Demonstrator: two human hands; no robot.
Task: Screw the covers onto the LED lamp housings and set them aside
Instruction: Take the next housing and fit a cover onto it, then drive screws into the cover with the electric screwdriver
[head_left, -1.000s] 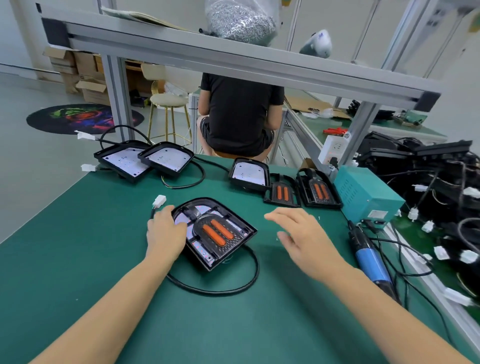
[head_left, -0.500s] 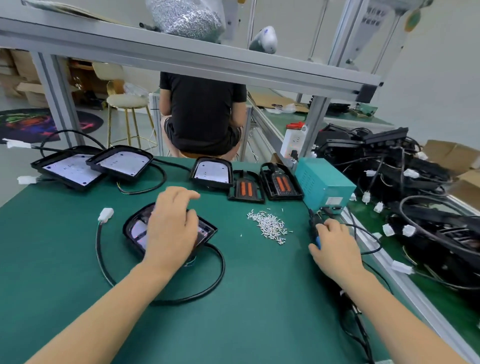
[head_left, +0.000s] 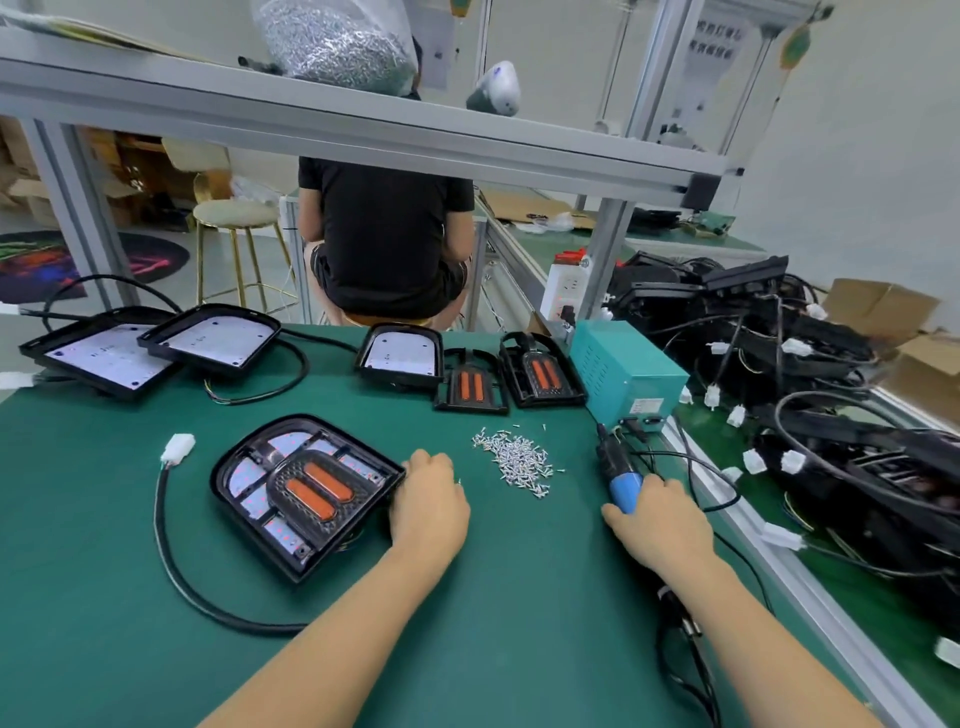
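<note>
Two hands on green bench mat (head_left: 519, 597): left (head_left: 428, 506) curled beside lamp housing (head_left: 306, 493), right (head_left: 660, 525) gripping blue screwdriver (head_left: 621, 480).

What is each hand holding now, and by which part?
The right hand grips the electric screwdriver by its blue handle. The left hand rests at the right edge of the lamp housing; whether it pinches anything cannot be told.

A green worktop (head_left: 519, 623) carries a covered lamp housing (head_left: 306, 491) near its middle, its black cable (head_left: 176, 577) looping toward the near edge. A pile of screws (head_left: 517, 460) lies just right of it. Along the far edge sit three open housings (head_left: 208, 340), two loose covers (head_left: 471, 384) and a teal box (head_left: 626, 376) toward the right edge, where an electric screwdriver (head_left: 621, 480) lies.
</note>
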